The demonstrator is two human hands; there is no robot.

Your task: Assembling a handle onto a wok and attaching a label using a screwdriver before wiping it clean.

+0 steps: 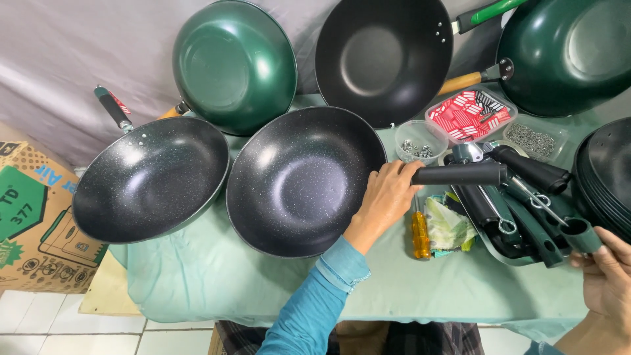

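Pans fill the green cloth (217,276) that covers our table. Our left hand (386,197) rests on the rim of the black speckled pan (302,181) in the middle. Its fingers (401,172) are curled shut around the end of a black handle (463,175), right where the handle meets the pan. The handle sticks out to the right, over a tray (494,252) full of more dark handles.

Our right hand (608,279) is at the bottom right corner. Its fingers are closed on a dark green handle (582,235), and we see the round hollow end of it pointing up.

Just beside our left hand lies a screwdriver with an orange grip (420,235). Next to it is a crumpled bit of plastic wrap (447,225). Behind our hand sits a small clear tub of screws (420,141), and a clear box of red and white pieces (470,115) sits near it.

Another speckled pan (151,181) with a black handle lies to the left, touching the middle one. Two green pans (233,66) and one plain black pan (384,59) lean at the back. A stack of dark pans (605,174) stands at the right edge. A cardboard box (36,217) sits on the floor at the left.
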